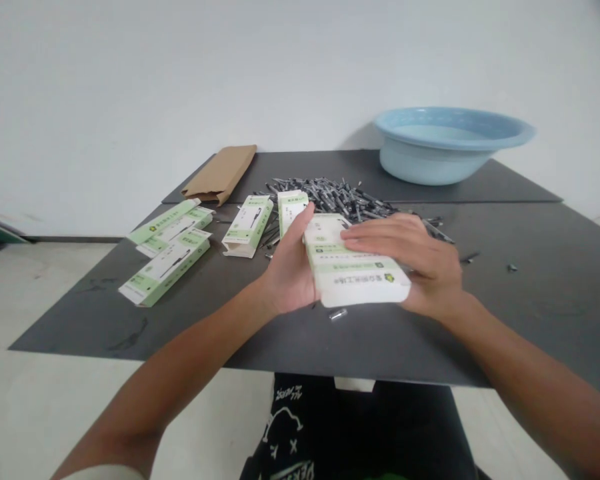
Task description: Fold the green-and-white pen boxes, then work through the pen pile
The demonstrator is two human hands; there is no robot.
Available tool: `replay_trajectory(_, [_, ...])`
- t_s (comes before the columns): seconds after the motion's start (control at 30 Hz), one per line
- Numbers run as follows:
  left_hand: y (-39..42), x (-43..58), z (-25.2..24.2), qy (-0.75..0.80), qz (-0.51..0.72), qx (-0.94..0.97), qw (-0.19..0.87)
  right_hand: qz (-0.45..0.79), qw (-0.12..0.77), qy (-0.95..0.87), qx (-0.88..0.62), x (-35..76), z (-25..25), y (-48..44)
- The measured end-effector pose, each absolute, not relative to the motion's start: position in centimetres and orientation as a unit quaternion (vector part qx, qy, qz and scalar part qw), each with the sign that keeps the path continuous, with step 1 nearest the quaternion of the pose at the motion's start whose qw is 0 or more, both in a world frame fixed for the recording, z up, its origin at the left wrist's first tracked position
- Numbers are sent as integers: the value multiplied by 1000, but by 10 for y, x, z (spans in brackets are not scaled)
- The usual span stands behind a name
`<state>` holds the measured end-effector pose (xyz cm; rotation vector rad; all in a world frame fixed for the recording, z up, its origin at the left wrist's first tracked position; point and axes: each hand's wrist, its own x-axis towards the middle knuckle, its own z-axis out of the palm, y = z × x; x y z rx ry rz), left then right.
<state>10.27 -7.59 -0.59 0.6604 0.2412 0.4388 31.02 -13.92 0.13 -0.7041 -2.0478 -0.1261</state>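
Note:
A white and green pen box (353, 270) is held just above the dark table (530, 293), between both hands. My left hand (290, 267) grips its left side, thumb lying along the top edge. My right hand (415, 263) cups the right side, with fingers laid flat over the top face. Behind the box lies a pile of several dark pens (350, 197). One small pen part (338, 314) lies on the table right under the box.
Several more white and green boxes (167, 257) lie at the left; two others (247, 223) lie near the pile. A brown paper bag (220, 173) rests at the back left. A light blue basin (445, 143) stands back right. Stray bits (511, 268) lie at the right.

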Motion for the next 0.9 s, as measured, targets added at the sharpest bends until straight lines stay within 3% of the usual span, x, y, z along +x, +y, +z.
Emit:
replay_trajectory(0.13, [-56,86,-7,158,70,479,861,-38,576,-717,-391,318,5,-141])
replay_trajectory(0.27, [-33,50,21,191,-19,614,766,50,661,-618,-422,322,14,-145])
replay_trajectory(0.3, [-31,42,29,201,4,634,746,84,665,-613,-418,322,16,-146])
replay_trajectory(0.37, [-32,35,39,221,190,665,687,164,636,-625,-422,319,20,-149])
replay_trajectory(0.43, [-44,42,38,194,409,660,600,243,569,-653,-437,315,20,-152])
replay_trajectory(0.5, [-63,61,27,152,521,659,520,285,507,-676,-452,310,15,-154])
replay_trajectory(0.67, [-106,107,-17,96,557,707,426,204,482,-719,-457,302,-9,-154])
replay_trajectory(0.9, [-117,116,-29,68,599,682,413,179,531,-734,-385,301,-29,-152])
